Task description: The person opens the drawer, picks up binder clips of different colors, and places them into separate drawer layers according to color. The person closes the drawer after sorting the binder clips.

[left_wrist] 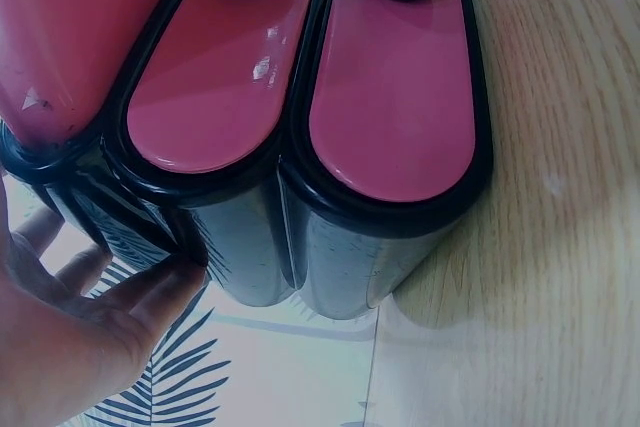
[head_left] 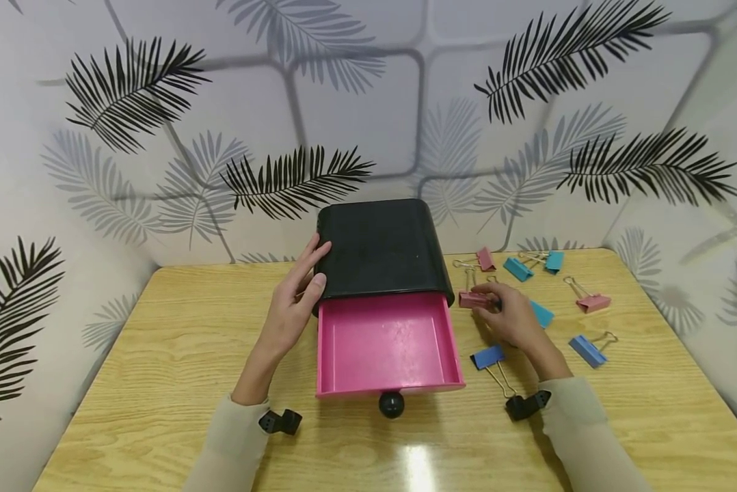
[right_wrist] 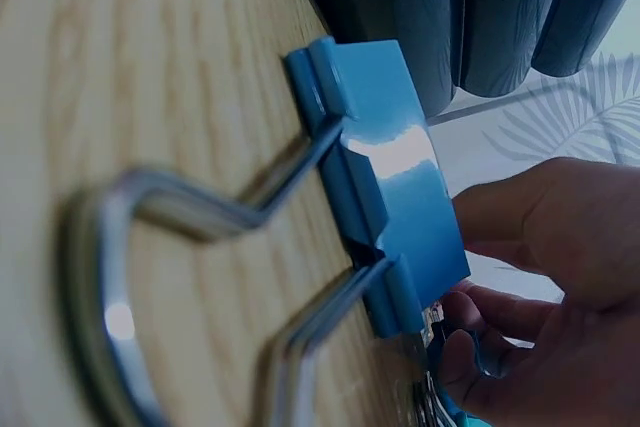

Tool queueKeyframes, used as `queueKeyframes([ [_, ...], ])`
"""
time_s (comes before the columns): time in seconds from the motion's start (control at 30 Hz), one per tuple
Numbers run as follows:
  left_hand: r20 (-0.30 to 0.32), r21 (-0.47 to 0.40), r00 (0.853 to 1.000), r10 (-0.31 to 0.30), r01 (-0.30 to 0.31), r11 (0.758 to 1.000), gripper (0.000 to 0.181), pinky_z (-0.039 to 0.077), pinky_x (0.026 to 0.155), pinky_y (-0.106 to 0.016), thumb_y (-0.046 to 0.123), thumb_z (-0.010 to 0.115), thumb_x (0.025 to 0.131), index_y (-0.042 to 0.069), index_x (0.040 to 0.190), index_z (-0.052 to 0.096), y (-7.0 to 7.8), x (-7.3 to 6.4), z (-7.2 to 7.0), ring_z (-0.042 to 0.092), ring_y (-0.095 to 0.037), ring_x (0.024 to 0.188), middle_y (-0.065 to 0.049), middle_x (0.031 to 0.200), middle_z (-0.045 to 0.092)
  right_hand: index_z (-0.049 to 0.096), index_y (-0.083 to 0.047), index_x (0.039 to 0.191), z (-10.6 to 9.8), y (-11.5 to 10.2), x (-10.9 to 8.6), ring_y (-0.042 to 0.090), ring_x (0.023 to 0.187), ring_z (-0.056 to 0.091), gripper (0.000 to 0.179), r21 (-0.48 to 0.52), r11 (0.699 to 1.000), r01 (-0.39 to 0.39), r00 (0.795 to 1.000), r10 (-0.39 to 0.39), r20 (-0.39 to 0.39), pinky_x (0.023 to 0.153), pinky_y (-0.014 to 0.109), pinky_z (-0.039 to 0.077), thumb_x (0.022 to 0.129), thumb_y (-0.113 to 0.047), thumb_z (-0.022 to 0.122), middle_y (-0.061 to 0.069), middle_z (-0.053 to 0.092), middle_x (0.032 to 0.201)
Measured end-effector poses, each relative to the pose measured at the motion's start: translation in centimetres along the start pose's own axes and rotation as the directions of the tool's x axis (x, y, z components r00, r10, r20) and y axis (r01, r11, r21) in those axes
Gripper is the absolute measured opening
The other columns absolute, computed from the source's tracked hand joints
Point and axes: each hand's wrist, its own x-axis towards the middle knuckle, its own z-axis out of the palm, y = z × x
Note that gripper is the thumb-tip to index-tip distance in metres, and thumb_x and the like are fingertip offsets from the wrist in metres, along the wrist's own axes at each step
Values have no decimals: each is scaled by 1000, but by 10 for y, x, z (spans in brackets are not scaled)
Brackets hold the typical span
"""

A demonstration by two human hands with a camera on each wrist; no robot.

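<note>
A black drawer cabinet (head_left: pixel 377 249) stands on the table, its pink top drawer (head_left: pixel 381 345) pulled out with a black knob (head_left: pixel 391 404) in front. Against the cabinet's left side rests my left hand (head_left: pixel 288 307), fingers extended; the left wrist view shows its fingertips touching the black shell beside the pink drawer fronts (left_wrist: pixel 395 97). Right of the cabinet, my right hand (head_left: pixel 508 314) pinches a pink binder clip (head_left: pixel 473 300) between thumb and fingers. A blue binder clip (right_wrist: pixel 395 162) fills much of the right wrist view and hides part of that grip.
Around my right hand lie more binder clips: a blue one (head_left: pixel 488 357) nearer me, another blue one (head_left: pixel 588 350) and a pink one (head_left: pixel 593 303) to the right, teal ones (head_left: pixel 519 268) behind. A patterned wall covering (head_left: pixel 368 123) rises behind the wooden table (head_left: pixel 178 355).
</note>
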Motion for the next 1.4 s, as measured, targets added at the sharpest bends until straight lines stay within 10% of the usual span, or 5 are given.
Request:
queueKeyframes([
  [0.3,-10,-2,999,40,-40,999,49,41,93,-27,15,49,107,19,156,47,-42,1,2,34,-15,149,0,169,26,75,0,113,-1,4,0,33,93,61,23,28,999,-24,1000,24,13,77,45,51,90,-2,76,22,68,111],
  [0.63,-15,-7,999,31,-31,999,49,41,96,-25,16,47,108,20,156,47,-43,1,1,32,-16,150,0,169,26,75,1,115,-5,-2,-1,27,80,55,23,35,999,2,1000,-3,28,65,37,44,93,1,70,19,68,101],
  [0.87,-12,-10,999,36,-36,999,49,41,101,-23,17,48,108,20,156,47,-42,1,1,31,-15,151,1,169,26,72,-2,122,-9,-6,-4,39,105,65,25,95,994,-58,998,56,24,83,51,53,99,-3,66,23,65,122],
  [1.4,-15,-9,1000,19,-19,1000,49,40,106,-23,18,47,108,22,157,46,-43,0,2,30,-14,151,4,169,26,76,3,114,-20,-19,-6,35,112,58,20,213,972,103,989,-78,-122,97,60,51,95,2,70,21,65,118],
])
